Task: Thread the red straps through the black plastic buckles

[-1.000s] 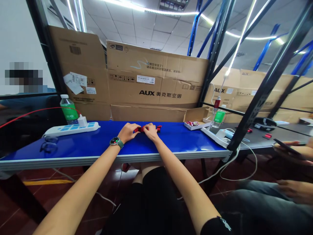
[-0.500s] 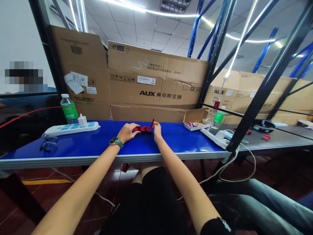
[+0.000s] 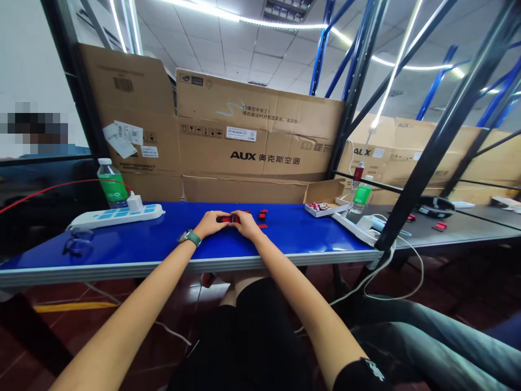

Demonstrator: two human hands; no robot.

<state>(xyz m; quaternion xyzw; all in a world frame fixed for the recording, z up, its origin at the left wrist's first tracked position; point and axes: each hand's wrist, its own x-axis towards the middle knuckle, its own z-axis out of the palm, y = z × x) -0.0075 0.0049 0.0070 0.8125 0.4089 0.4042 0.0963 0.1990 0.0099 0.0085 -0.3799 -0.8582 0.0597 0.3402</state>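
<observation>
My left hand (image 3: pixel 210 223) and my right hand (image 3: pixel 246 224) meet above the blue tabletop (image 3: pixel 171 239), thumbs and fingers closed on a small red and black strap-like piece (image 3: pixel 226 219). Its exact kind is too small to make out, and fingers cover part of it. Just right of my right hand lie a second red and black piece (image 3: pixel 263 215) and a thin red strip (image 3: pixel 262 226). A bit more red shows behind the right fingers. On my left wrist is a watch with a green band (image 3: pixel 190 237).
To the left are a white power strip (image 3: pixel 118 216), a bottle (image 3: pixel 113 184) and glasses (image 3: pixel 78 242). A shallow open box (image 3: pixel 325 209) with small items stands right, near a black rack post (image 3: pixel 411 163). Cardboard (image 3: pixel 260 141) walls the back. A neighbour's leg (image 3: pixel 439 336) is lower right.
My right hand has moved left to join my left hand on the red and black piece. The upright red flap at its fingers is gone; red pieces now show on the table beside it.
</observation>
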